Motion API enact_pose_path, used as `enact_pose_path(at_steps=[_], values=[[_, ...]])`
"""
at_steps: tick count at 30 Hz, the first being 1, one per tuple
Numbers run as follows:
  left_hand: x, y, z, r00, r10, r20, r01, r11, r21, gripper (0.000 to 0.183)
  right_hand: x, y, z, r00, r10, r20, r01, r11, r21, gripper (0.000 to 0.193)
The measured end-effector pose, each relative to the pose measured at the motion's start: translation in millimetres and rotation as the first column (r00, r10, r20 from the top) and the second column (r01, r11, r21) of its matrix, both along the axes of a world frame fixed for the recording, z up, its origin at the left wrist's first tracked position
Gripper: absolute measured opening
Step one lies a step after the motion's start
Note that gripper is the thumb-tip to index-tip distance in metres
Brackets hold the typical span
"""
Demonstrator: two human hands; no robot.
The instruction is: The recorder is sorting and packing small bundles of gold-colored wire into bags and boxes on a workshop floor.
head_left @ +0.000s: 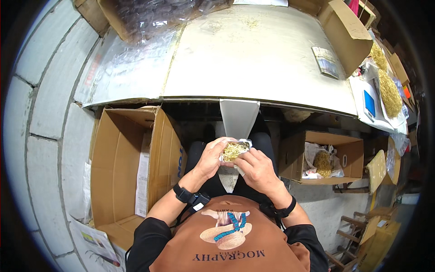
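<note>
Over my lap, a small open box (pixel 245 141) with pale, shiny walls is full of thin gold-coloured wire pieces (pixel 233 151); their exact kind is too small to tell. My left hand (pixel 209 159) closes round the box's left side, thumb along the upper edge. The fingers of my right hand (pixel 259 170) are bent against its right and near sides, partly covering the contents. Beyond the box, a grey metal chute (pixel 239 113) narrows downward from the table's front edge, with its top end nearest the table.
A pale tabletop (pixel 253 63) spans the front. An open carton (pixel 118 167) stands left; another carton (pixel 333 178) at right holds a gold heap (pixel 322 164). More gold pieces (pixel 389 95) lie near a blue-screened device (pixel 369 104). A wooden stool (pixel 358 231) stands lower right.
</note>
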State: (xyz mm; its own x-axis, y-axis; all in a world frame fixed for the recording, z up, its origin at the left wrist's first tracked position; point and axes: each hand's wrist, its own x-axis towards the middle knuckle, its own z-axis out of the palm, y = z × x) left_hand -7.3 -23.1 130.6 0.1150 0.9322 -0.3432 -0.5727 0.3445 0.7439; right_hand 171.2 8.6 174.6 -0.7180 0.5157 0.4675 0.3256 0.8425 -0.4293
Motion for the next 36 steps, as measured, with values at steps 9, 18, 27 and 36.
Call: enact_pose_path(at_steps=[9,18,27,36], values=[[1.1,1.0,-0.7,1.000,0.025,-0.006,-0.024,0.994,0.107,0.032,7.8,5.2,8.9,0.990,-0.099,0.105,0.113,0.983,-0.146,0.035],[3.8,7.9,12.4,0.995,0.098,0.017,-0.098,0.994,0.054,0.032,-5.9,2.8,11.9,0.987,-0.133,0.092,0.139,0.988,-0.066,0.046],[-39.9,7.4,54.9,0.993,0.110,0.049,-0.114,0.987,0.109,0.037,-18.2,19.9,33.7,0.940,-0.186,-0.287,0.156,0.980,-0.124,0.033],[-194.7,-54.6,78.7,0.791,0.540,-0.286,-0.514,0.841,0.167,0.031,-31.7,2.9,29.4,0.984,-0.175,-0.021,0.162,0.943,-0.292,0.039]])
